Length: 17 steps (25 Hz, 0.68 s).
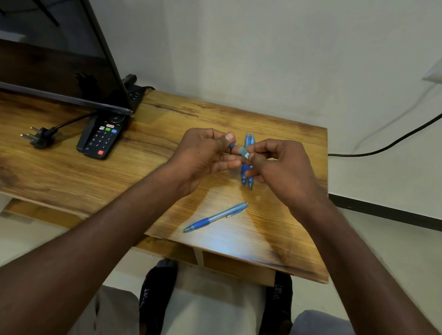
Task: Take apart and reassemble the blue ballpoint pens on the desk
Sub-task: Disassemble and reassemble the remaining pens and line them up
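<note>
Above the wooden desk [157,175] both hands hold one blue ballpoint pen [241,151] between them. My left hand [204,156] pinches its dark blue grip end with thumb and fingers. My right hand [284,170] grips the pale translucent barrel, which carries a small label. Most of this pen is hidden by my fingers, so I cannot tell whether its two halves are joined. Two more blue pens [247,170] lie side by side on the desk under my hands. A further blue pen [216,217] lies whole and diagonal nearer the front edge.
A black remote control [102,135] lies left of my hands below a monitor [49,32]. A loose black plug [39,137] with its cable rests further left. A power strip [135,91] sits at the back. The desk's right edge [327,187] is close to my right hand.
</note>
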Tool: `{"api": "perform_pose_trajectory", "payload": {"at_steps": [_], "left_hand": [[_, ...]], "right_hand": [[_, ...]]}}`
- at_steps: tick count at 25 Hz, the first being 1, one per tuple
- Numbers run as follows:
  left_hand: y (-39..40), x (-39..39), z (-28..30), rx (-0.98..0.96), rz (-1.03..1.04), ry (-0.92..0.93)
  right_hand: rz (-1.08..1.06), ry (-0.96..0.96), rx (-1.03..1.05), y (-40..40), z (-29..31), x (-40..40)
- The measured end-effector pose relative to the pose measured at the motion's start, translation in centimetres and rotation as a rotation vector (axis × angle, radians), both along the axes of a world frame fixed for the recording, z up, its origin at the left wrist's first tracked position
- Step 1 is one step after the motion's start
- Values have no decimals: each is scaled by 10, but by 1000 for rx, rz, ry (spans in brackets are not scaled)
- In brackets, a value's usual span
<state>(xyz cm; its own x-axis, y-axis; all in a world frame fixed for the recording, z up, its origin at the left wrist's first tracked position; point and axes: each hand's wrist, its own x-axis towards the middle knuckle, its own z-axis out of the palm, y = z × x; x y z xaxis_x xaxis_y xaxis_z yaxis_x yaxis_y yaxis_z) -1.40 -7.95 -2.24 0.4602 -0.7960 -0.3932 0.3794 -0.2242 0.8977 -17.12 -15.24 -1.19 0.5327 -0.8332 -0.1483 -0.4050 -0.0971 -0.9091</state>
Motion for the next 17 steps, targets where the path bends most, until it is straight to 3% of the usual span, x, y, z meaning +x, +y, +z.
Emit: {"api": "perform_pose_trajectory", "payload": {"at_steps": [8, 13, 17], "left_hand": [[-2, -3, 3, 32, -75, 369], [-2, -12, 3, 52, -103, 479], [0, -14, 1, 68, -101, 489]], "right_hand": [[-144, -144, 111, -4, 2, -2], [-99, 65, -283, -4, 0, -2], [-81, 94, -350, -2, 0, -1]]}}
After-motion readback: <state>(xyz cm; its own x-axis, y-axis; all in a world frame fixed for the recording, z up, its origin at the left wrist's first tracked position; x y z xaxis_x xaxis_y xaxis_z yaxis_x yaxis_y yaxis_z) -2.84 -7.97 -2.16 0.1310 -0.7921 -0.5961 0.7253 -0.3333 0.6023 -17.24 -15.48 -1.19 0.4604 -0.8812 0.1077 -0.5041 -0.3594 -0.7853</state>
